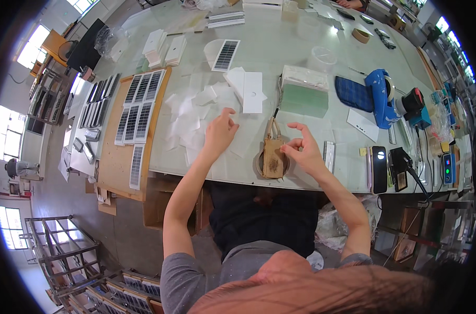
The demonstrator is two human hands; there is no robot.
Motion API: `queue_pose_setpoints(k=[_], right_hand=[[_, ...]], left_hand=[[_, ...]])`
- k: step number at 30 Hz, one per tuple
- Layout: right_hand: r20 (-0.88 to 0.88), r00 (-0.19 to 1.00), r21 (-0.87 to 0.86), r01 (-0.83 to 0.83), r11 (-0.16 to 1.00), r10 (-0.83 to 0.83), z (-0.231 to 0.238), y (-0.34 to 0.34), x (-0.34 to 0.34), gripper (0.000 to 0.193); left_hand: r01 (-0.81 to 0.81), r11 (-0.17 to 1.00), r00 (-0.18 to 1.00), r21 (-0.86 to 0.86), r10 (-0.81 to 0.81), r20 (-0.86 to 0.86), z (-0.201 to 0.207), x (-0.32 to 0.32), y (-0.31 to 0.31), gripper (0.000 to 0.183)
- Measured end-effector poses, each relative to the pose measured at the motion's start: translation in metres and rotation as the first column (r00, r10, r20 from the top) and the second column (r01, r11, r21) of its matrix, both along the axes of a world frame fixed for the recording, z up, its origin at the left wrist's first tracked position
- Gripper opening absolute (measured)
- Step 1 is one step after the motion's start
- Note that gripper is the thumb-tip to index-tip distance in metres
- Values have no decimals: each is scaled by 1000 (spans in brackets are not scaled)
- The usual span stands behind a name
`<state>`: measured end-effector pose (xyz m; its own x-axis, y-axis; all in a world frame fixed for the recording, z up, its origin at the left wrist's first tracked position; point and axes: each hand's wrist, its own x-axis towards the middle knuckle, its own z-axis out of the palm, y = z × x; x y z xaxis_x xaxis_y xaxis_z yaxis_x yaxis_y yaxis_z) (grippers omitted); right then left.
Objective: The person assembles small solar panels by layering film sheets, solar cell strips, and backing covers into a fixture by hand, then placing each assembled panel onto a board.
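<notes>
Pale table (280, 49), scattered white sheets (184, 121)

Through my camera I see room to slide the left hand (220, 135) rightward over bare tabletop (244, 152), up to the brown block (273, 159); the green slab (303, 99) stands ahead of the right hand (303, 152); a narrow lane separates it from the white cards (252, 94); loose sheets (183, 123) crowd the left.

Right fingers' (301, 127) contact with tan block (273, 161) unclear.

Bright — blown-out windows (32, 47), glare on tabletop (296, 46) — bowed edges, black corners
</notes>
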<state>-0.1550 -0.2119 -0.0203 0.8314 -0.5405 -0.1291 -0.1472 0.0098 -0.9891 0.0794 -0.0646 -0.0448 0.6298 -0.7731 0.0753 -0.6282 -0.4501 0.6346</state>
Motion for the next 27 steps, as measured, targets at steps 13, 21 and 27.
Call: queue_pose_setpoints(k=[13,21,27], right_hand=[[-72,987,-765,39,642,-146,1,1,2,66],[111,989,-653,2,757,94,31,15,26,56],[252,965,235,-129,963,68,36,25,56,18]], left_hand=[[48,942,997,-334,-24,75,20,-6,27,8],[-225,827,852,-515,-90,-516,53,-51,43,9],[-285,830,586,-480,-246,-772,50,-68,48,10]])
